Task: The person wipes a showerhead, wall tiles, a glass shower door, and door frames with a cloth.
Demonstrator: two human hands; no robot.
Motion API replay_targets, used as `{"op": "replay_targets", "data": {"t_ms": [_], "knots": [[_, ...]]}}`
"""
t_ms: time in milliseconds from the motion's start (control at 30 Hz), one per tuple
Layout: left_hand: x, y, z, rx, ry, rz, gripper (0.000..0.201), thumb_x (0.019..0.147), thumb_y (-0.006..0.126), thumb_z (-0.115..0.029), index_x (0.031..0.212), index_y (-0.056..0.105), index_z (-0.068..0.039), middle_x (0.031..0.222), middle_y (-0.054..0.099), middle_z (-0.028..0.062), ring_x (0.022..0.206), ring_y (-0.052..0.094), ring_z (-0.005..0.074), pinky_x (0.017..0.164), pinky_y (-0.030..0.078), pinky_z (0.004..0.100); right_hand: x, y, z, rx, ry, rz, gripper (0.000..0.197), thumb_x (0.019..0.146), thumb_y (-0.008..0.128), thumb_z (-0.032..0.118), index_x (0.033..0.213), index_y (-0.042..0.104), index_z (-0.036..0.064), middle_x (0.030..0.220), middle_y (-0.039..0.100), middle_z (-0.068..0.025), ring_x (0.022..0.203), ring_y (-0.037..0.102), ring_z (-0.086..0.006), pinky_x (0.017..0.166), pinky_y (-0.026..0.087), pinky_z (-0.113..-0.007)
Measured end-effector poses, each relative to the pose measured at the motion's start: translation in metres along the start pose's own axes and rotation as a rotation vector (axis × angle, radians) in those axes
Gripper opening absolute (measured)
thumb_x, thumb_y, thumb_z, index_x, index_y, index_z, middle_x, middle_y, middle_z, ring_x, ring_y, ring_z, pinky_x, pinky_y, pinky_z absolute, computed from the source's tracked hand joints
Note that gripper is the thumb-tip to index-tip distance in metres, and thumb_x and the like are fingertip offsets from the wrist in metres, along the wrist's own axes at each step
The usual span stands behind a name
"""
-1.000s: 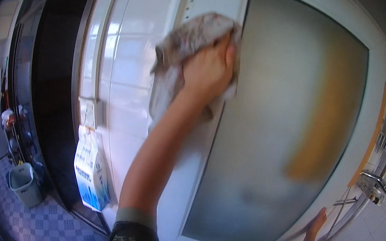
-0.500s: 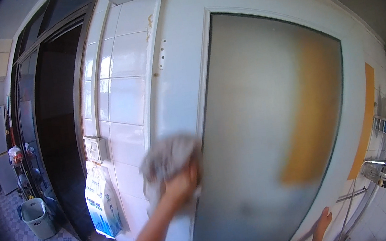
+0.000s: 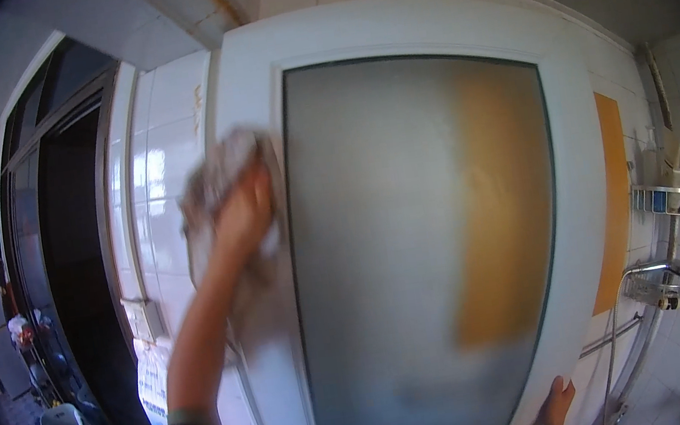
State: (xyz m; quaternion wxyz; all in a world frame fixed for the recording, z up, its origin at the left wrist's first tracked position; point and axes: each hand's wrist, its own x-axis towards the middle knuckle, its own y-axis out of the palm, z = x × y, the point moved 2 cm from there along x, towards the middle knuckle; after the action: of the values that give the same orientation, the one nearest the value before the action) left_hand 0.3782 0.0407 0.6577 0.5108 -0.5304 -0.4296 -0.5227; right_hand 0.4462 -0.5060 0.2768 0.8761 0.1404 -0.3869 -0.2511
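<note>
One left hand (image 3: pixel 244 213): wraps bent fingers round a crumpled cloth (image 3: pixel 231 151), blurred.
Cloth: covers part of the white door (image 3: pixel 578 162)'s left side, beside frosted glass (image 3: pixel 386 232).
Right hand (image 3: pixel 559 403): sits at lower right edge; cannot make out grip.
Wall tiles (image 3: pixel 164 168): shine white, farther left.

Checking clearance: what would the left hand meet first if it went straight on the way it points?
Beyond the cloth in its grip, the left hand would probably meet the white door frame; whether the cloth touches it is unclear.
</note>
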Motion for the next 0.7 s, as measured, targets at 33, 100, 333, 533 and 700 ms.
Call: {"op": "replay_targets", "data": {"t_ms": [33, 100, 333, 533, 700], "knots": [[0.052, -0.008, -0.008, -0.089, -0.126, -0.025, 0.045, 0.094, 0.032, -0.031, 0.128, 0.045, -0.004, 0.123, 0.048, 0.0276, 0.114, 0.046, 0.043, 0.1, 0.032, 0.0449, -0.001, -0.007, -0.006, 0.006, -0.002, -0.022, 0.049, 0.084, 0.062, 0.031, 0.113, 0.051, -0.0064, 0.101, 0.061, -0.014, 0.09, 0.057, -0.0218, 0.081, 0.045, -0.031], [0.125, -0.023, 0.0, -0.03, 0.056, -0.287, 0.048, 0.093, 0.033, -0.032, 0.132, 0.041, -0.004, 0.128, 0.044, 0.0275, 0.12, 0.041, 0.0419, 0.104, 0.027, 0.0423, -0.001, -0.014, -0.024, -0.047, 0.025, -0.074, 0.043, 0.086, 0.057, 0.025, 0.115, 0.049, -0.0053, 0.103, 0.059, -0.014, 0.093, 0.056, -0.022, 0.083, 0.044, -0.033], [0.222, -0.009, -0.071, -0.163, -0.105, -0.235, 0.052, 0.094, 0.028, -0.039, 0.132, 0.041, -0.005, 0.132, 0.043, 0.0233, 0.125, 0.038, 0.0368, 0.104, 0.028, 0.0397, -0.012, 0.013, 0.053, -0.193, 0.191, 0.022, 0.041, 0.086, 0.059, 0.021, 0.114, 0.053, -0.008, 0.103, 0.061, -0.0179, 0.093, 0.056, -0.0262, 0.085, 0.043, -0.035], [0.258, 0.027, -0.222, -0.233, 0.108, -0.095, 0.053, 0.094, 0.028, -0.043, 0.129, 0.046, -0.006, 0.13, 0.047, 0.0207, 0.123, 0.041, 0.0357, 0.104, 0.029, 0.0387, -0.012, 0.005, 0.043, -0.289, 0.243, 0.002, 0.037, 0.083, 0.058, 0.008, 0.116, 0.051, -0.0074, 0.102, 0.061, -0.0161, 0.091, 0.055, -0.0232, 0.084, 0.044, -0.033], [0.264, 0.041, -0.352, -0.343, 0.17, 0.011, 0.048, 0.094, 0.029, -0.04, 0.126, 0.05, -0.011, 0.127, 0.051, 0.0151, 0.117, 0.048, 0.0322, 0.101, 0.034, 0.0404, -0.018, 0.003, 0.066, -0.288, 0.276, 0.098, 0.035, 0.082, 0.06, 0.01, 0.112, 0.052, -0.007, 0.097, 0.061, -0.0155, 0.087, 0.056, -0.0218, 0.08, 0.046, -0.033]]}}
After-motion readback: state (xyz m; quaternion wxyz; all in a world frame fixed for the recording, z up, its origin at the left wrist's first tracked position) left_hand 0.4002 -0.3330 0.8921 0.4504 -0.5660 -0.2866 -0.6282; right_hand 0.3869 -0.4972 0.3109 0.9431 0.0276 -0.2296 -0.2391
